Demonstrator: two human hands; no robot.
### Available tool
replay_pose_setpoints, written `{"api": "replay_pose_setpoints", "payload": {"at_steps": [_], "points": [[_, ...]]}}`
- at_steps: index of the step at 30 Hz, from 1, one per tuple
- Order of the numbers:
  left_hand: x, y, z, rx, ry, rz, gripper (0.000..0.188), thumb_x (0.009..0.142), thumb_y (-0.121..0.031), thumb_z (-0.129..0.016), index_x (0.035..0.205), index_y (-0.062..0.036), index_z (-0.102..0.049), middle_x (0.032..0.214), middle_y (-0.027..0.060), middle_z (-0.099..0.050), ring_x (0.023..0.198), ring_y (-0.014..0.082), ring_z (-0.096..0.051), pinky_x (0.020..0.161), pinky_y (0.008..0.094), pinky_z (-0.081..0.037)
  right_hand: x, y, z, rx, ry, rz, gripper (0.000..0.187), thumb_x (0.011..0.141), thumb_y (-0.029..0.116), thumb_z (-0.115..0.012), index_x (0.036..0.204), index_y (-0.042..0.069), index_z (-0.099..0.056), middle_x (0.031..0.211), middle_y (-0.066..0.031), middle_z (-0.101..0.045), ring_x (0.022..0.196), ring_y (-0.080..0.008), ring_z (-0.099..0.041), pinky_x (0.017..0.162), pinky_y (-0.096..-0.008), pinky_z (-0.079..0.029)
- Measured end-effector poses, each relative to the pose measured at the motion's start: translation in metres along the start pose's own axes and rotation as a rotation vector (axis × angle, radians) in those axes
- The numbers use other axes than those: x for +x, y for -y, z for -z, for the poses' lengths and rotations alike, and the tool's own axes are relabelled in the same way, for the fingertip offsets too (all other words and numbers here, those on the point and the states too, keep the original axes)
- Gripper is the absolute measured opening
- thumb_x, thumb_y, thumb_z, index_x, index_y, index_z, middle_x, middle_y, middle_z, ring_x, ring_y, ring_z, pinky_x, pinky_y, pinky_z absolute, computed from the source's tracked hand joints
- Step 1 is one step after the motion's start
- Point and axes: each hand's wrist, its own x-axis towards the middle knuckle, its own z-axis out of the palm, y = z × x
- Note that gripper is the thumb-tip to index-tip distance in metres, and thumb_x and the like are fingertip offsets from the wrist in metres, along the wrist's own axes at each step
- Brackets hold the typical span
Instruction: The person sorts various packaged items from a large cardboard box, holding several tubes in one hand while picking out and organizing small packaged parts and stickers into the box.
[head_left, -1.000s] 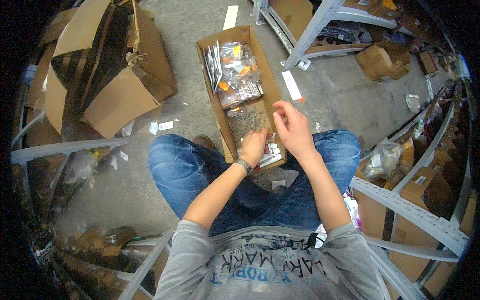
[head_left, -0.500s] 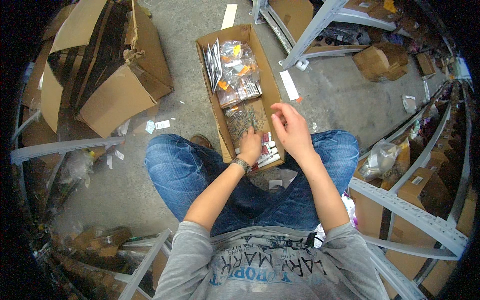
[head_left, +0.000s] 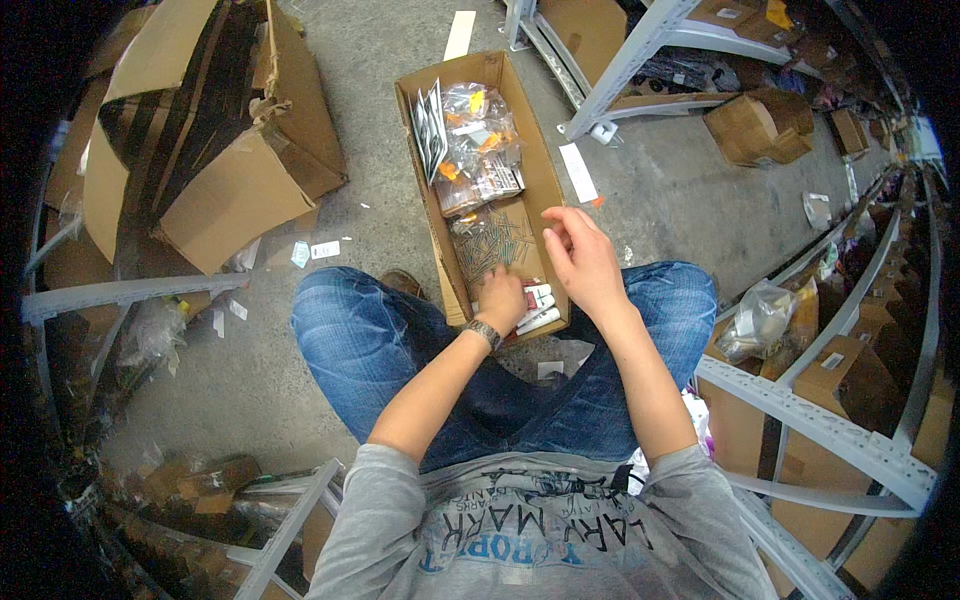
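A long open cardboard box (head_left: 553, 165) lies between my bent knees. My left hand (head_left: 501, 300) reaches into its near end, fingers pointing down and drawn together at the edge of a spread of loose metal screws (head_left: 490, 245). What they pinch, if anything, is hidden. Beside that hand lie several white tubes (head_left: 540, 318) with red and dark markings, partly covered by it. My right hand (head_left: 585, 258) hovers at the box's right wall, fingers loosely curled and thumb apart, with nothing visible between them. Clear plastic bags with orange parts (head_left: 478, 130) and folded leaflets (head_left: 430, 130) fill the far end.
A large torn carton (head_left: 240, 190) stands at the far left. Grey metal shelf frames (head_left: 810, 420) with boxes run along the right side and lower left. Paper slips (head_left: 578, 172) lie on the concrete floor (head_left: 380, 200). A small open carton (head_left: 750, 130) sits at the far right.
My left hand has shifted slightly toward me and now covers more of the tubes, uncovering more of the screws. My right hand stays at the box's right wall.
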Motion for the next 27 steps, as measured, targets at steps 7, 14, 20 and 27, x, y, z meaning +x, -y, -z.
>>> {"api": "replay_pose_setpoints", "payload": {"at_steps": [7,14,20,27], "points": [[-0.003,-0.004,0.011,0.072,0.164,0.053,0.019,0.079,-0.013,-0.049,0.091,-0.0044,-0.061,0.101,0.0156,-0.052,0.09,0.0314,-0.055,0.073,0.04,-0.048,0.001,0.001,0.001,-0.03,0.009,0.002,0.017,0.081,0.006,-0.052,0.097,0.001,-0.053,0.08,-0.0117,-0.054,0.065,-0.0209,-0.055,0.059,-0.0295,-0.044],[0.002,0.007,0.007,0.067,0.17,0.073,0.023,0.076,-0.009,-0.05,0.098,-0.0059,-0.058,0.101,0.0186,-0.053,0.091,0.0353,-0.055,0.073,0.0408,-0.049,0.0,0.001,0.0,-0.014,-0.016,0.015,0.016,0.082,0.005,-0.051,0.097,0.001,-0.053,0.078,-0.0118,-0.055,0.067,-0.0203,-0.057,0.059,-0.0299,-0.045],[0.0,0.009,0.007,-0.005,0.16,0.013,0.025,0.075,-0.01,-0.055,0.099,-0.0045,-0.055,0.102,0.0172,-0.053,0.09,0.0357,-0.055,0.074,0.0408,-0.048,-0.006,-0.001,-0.01,0.009,0.085,0.024,0.015,0.083,0.004,-0.046,0.097,0.002,-0.051,0.077,-0.0154,-0.058,0.072,-0.0256,-0.06,0.063,-0.0335,-0.047],[0.0,0.013,0.014,-0.007,0.18,-0.059,0.031,0.074,-0.009,-0.056,0.105,-0.006,-0.054,0.104,0.0171,-0.053,0.091,0.0365,-0.054,0.076,0.0409,-0.047,-0.015,-0.012,-0.027,-0.181,0.277,0.0,0.015,0.081,0.003,-0.045,0.094,0.0,-0.052,0.082,-0.0209,-0.058,0.079,-0.0345,-0.059,0.068,-0.0411,-0.046]]}}
